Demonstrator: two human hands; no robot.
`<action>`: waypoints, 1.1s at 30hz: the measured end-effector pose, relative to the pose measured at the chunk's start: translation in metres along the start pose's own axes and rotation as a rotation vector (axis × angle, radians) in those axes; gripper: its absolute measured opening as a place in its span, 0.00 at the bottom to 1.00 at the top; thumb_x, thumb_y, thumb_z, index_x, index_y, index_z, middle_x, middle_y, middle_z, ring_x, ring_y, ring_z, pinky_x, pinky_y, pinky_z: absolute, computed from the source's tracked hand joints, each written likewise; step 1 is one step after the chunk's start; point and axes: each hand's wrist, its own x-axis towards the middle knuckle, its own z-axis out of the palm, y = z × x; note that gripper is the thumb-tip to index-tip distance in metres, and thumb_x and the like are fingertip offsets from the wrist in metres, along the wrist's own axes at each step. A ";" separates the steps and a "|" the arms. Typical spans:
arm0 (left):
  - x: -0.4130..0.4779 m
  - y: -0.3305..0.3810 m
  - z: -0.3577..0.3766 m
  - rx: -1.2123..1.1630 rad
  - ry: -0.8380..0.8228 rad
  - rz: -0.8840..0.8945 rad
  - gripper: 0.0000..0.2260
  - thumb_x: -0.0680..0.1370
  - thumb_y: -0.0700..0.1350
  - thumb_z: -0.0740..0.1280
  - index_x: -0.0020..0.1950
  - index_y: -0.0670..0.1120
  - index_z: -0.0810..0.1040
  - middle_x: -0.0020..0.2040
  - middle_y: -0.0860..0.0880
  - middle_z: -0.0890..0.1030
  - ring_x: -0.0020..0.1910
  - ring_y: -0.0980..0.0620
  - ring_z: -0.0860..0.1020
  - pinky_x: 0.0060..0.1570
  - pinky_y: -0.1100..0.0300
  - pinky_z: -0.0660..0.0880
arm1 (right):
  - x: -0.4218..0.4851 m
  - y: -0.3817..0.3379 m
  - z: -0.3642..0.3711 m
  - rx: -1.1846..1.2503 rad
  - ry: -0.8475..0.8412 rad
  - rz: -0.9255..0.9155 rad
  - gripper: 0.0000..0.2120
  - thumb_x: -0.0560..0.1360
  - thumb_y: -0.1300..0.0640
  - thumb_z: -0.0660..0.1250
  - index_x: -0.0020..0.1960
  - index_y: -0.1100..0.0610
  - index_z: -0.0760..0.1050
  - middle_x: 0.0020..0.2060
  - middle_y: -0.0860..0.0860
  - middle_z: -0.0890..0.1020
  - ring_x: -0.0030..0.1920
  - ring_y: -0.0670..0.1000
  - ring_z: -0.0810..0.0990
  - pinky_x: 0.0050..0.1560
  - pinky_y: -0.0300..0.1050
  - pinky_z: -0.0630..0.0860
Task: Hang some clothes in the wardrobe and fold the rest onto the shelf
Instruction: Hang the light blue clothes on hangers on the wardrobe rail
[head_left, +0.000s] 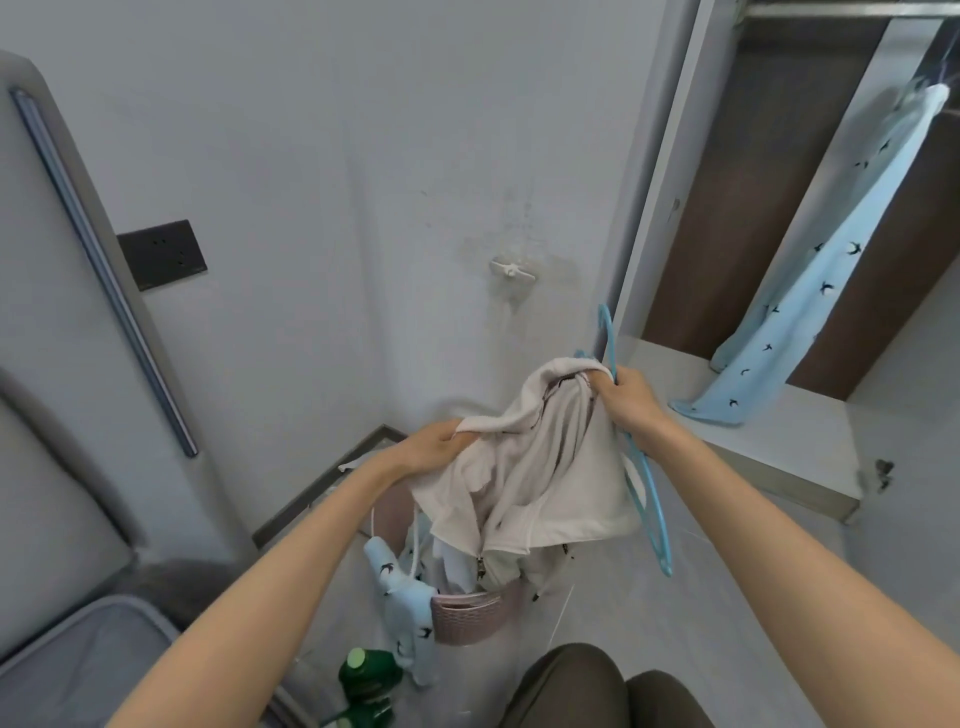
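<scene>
Above the pink basket (467, 618) the cream zip jacket (535, 478) hangs bunched between both hands. The left grip (441, 444), up and left of the basket, has its fingers curled round a fold of the cloth, while the right grip (626, 397), up and right of it, clutches the jacket's top edge together with the blue hanger (652, 525). A pale blue bird-print garment (405, 597) droops over the basket's left rim, and a matching one (810, 291) hangs in the wardrobe (660, 208), farther up and right of the basket.
</scene>
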 end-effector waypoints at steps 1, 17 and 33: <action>-0.002 0.002 0.001 -0.007 -0.017 0.005 0.17 0.83 0.50 0.55 0.69 0.46 0.71 0.64 0.50 0.75 0.63 0.52 0.72 0.63 0.58 0.66 | 0.000 0.005 0.000 -0.052 -0.026 0.015 0.13 0.80 0.51 0.59 0.41 0.56 0.72 0.42 0.55 0.77 0.44 0.54 0.74 0.42 0.45 0.67; 0.021 -0.017 -0.020 0.140 0.441 -0.004 0.14 0.80 0.51 0.61 0.36 0.49 0.69 0.40 0.47 0.76 0.42 0.47 0.74 0.41 0.55 0.66 | -0.067 0.019 -0.009 -0.344 -0.187 -0.217 0.14 0.80 0.53 0.59 0.43 0.52 0.81 0.33 0.53 0.77 0.32 0.48 0.73 0.35 0.39 0.71; 0.032 -0.028 -0.020 -0.014 0.683 -0.254 0.14 0.81 0.49 0.58 0.51 0.38 0.75 0.53 0.36 0.78 0.52 0.39 0.76 0.46 0.53 0.67 | -0.085 0.044 -0.015 -0.028 -0.134 -0.074 0.19 0.74 0.50 0.66 0.27 0.55 0.77 0.20 0.45 0.70 0.21 0.41 0.68 0.26 0.32 0.68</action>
